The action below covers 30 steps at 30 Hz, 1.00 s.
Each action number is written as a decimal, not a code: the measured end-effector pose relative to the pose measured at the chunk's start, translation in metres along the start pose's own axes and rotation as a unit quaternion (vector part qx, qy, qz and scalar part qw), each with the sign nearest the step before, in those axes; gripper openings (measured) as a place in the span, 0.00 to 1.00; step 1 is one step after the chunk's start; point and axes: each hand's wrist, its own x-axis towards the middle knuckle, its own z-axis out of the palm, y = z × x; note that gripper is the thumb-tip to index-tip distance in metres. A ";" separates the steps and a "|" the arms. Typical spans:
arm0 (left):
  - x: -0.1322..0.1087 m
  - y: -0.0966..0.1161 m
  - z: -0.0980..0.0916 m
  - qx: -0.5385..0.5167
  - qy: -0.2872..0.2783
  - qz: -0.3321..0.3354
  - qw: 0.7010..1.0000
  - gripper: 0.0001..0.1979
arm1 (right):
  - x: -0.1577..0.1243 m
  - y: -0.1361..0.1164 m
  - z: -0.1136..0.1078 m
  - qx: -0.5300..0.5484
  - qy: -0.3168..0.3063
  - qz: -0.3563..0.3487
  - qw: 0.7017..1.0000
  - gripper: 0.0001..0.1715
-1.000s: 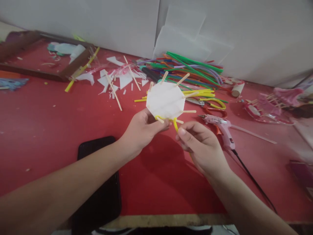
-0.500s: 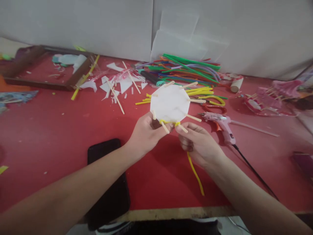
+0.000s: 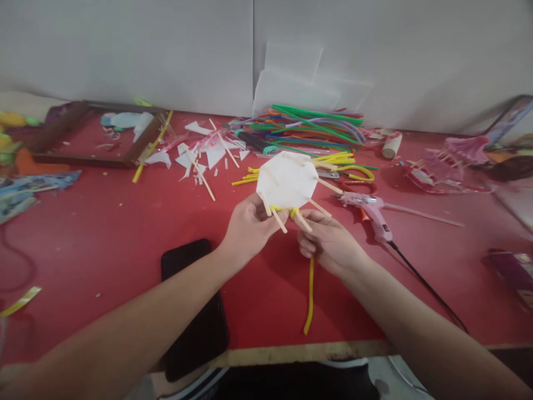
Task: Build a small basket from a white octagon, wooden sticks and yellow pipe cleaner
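Clamping white card (image 3: 287, 180): left fingers (image 3: 265, 226) | pinching yellow strand (image 3: 310, 294): right fingers (image 3: 308, 243) | red tabletop (image 3: 125, 233) littered | grey wall (image 3: 125, 50) behind

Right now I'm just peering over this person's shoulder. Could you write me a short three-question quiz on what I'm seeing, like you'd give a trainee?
1. True or false: the left hand is empty.
2. Fill in the blank: the loose end of a ____ hangs below the right hand.
3. Left or right: on which side of both hands does the pink glue gun lie on the red table?

Key:
1. False; it holds a white flat piece with pale sticks around its edge.
2. Yellow strand.
3. Right.
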 end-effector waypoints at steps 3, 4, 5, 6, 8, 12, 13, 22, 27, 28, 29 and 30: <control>0.000 -0.001 0.000 -0.010 -0.006 -0.003 1.000 0.14 | 0.001 -0.002 -0.002 -0.022 0.018 -0.020 0.999 0.22; 0.000 -0.002 0.000 -0.011 -0.008 -0.004 1.000 0.14 | 0.001 -0.003 -0.002 -0.028 0.025 -0.021 0.999 0.22; 0.000 -0.003 0.000 -0.015 -0.011 -0.003 1.000 0.14 | 0.001 -0.005 -0.002 -0.032 0.033 -0.022 0.999 0.22; 0.001 -0.004 0.000 -0.022 -0.015 -0.001 1.000 0.15 | 0.001 -0.006 -0.001 -0.035 0.040 -0.022 0.998 0.22; 0.001 -0.006 -0.001 -0.043 -0.022 0.005 0.999 0.17 | 0.001 -0.008 0.000 -0.036 0.050 -0.021 0.998 0.24; 0.002 -0.007 0.000 -0.064 -0.024 0.005 0.998 0.18 | 0.001 -0.009 0.000 -0.017 0.037 0.008 0.999 0.25; 0.002 -0.007 0.000 -0.060 -0.022 0.006 0.998 0.17 | 0.002 -0.008 -0.001 -0.011 0.032 0.018 0.999 0.25; 0.003 -0.002 -0.001 0.014 -0.007 0.004 1.000 0.09 | 0.006 -0.008 -0.001 0.013 0.027 0.078 0.996 0.30; 0.005 -0.006 -0.002 -0.041 -0.021 -0.026 0.999 0.12 | 0.009 -0.007 -0.003 -0.001 0.046 0.067 0.997 0.29; 0.005 -0.006 -0.002 -0.051 -0.025 -0.035 0.998 0.12 | 0.009 -0.007 -0.004 -0.009 0.044 0.062 0.997 0.28; 0.005 -0.006 -0.002 -0.060 -0.028 -0.042 0.997 0.13 | 0.009 -0.008 -0.005 -0.023 0.041 0.055 0.997 0.27; 0.005 -0.006 -0.002 -0.069 -0.031 -0.051 0.996 0.13 | 0.008 -0.009 -0.005 -0.044 0.041 0.044 0.997 0.25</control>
